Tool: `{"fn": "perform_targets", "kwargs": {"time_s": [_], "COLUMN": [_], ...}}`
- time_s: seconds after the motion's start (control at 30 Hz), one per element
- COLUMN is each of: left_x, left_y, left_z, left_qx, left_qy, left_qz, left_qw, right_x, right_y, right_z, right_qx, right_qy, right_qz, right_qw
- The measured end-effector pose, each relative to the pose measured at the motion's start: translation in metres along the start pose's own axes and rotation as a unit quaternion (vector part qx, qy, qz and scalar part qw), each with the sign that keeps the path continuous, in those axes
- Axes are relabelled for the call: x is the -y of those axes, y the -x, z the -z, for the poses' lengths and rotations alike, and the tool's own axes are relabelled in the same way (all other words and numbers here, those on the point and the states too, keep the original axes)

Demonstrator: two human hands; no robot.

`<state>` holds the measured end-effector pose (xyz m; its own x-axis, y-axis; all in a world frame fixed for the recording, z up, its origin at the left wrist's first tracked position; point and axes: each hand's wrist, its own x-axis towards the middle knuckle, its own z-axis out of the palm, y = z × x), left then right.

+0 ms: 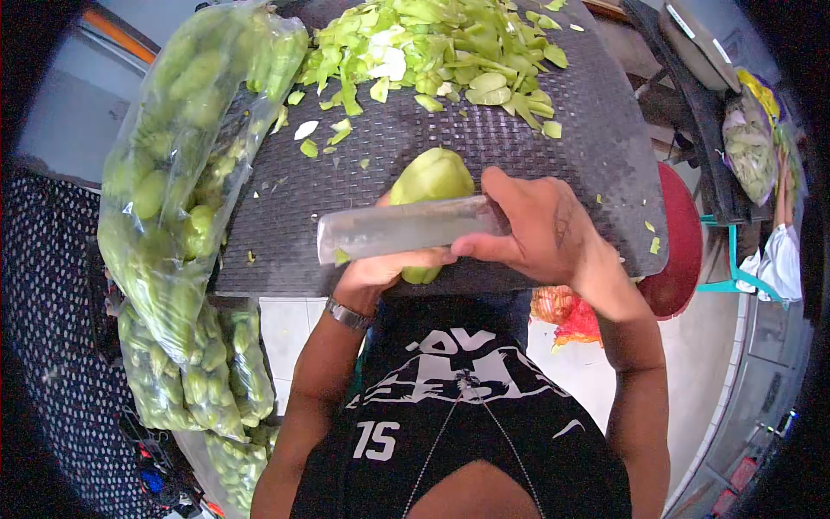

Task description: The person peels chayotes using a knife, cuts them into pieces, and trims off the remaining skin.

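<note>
A pale green chayote-like vegetable [432,176] is upright at the near part of the dark woven table [285,208]. My left hand [380,268] is wrapped round its lower part, mostly hidden behind the blade. In my right hand [527,229] is a wide cleaver-like knife [398,229], its broad blade lying across the front of the vegetable and pointing left. A small green scrap sticks to the blade near its left end. The fingers of my right hand are closed round the knife's right end, and its handle is hidden.
Green peelings [432,48] are heaped at the table's far side, with scraps scattered nearer. A big clear bag of green vegetables [164,173] lies along the left edge; more bags [207,381] sit below. At right are a red stool [679,242] and a turquoise chair frame [733,259].
</note>
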<state>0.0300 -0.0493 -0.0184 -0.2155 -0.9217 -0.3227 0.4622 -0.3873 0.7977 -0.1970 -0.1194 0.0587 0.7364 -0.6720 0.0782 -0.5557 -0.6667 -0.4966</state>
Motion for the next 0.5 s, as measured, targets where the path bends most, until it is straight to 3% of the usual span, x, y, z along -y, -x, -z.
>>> {"fn": "perform_targets", "kwargs": {"time_s": [0.1,0.2,0.23,0.3,0.33,0.37,0.4,0.43,0.5], "left_x": [0.001,0.029,0.018,-0.004,-0.008,-0.013,-0.017,-0.021,-0.026], "left_y": [-0.008,-0.003,0.003,0.015,0.022,0.026,0.028,0.024,0.017], "left_z": [0.016,0.045,0.031,0.003,0.0,-0.002,-0.003,0.002,0.008], "left_qx": [0.024,0.133,0.136,0.062,0.07,0.077,-0.025,-0.036,-0.044], "left_qy": [0.162,0.223,0.073,-0.254,-0.299,-0.343,-0.268,-0.256,-0.219], "left_qz": [0.067,0.049,-0.036,-0.198,-0.212,-0.226,-0.193,-0.175,-0.139], "left_qw": [0.984,0.964,0.987,0.945,0.928,0.909,0.943,0.95,0.965], "right_x": [-0.002,-0.008,-0.016,-0.045,-0.064,-0.074,-0.081,-0.089,-0.106], "right_y": [-0.004,-0.005,-0.008,-0.013,-0.01,-0.005,-0.002,-0.001,0.0], "right_z": [0.004,-0.001,-0.003,-0.005,-0.002,-0.003,-0.003,-0.003,-0.012], "right_qx": [0.039,-0.008,-0.004,0.0,0.014,0.007,0.006,0.003,-0.029], "right_qy": [0.005,-0.003,0.01,0.033,0.097,0.044,-0.006,-0.055,0.002], "right_qz": [0.028,0.081,0.033,-0.068,-0.026,-0.067,-0.106,-0.142,-0.037], "right_qw": [0.999,0.997,0.999,0.997,0.995,0.997,0.994,0.988,0.999]}}
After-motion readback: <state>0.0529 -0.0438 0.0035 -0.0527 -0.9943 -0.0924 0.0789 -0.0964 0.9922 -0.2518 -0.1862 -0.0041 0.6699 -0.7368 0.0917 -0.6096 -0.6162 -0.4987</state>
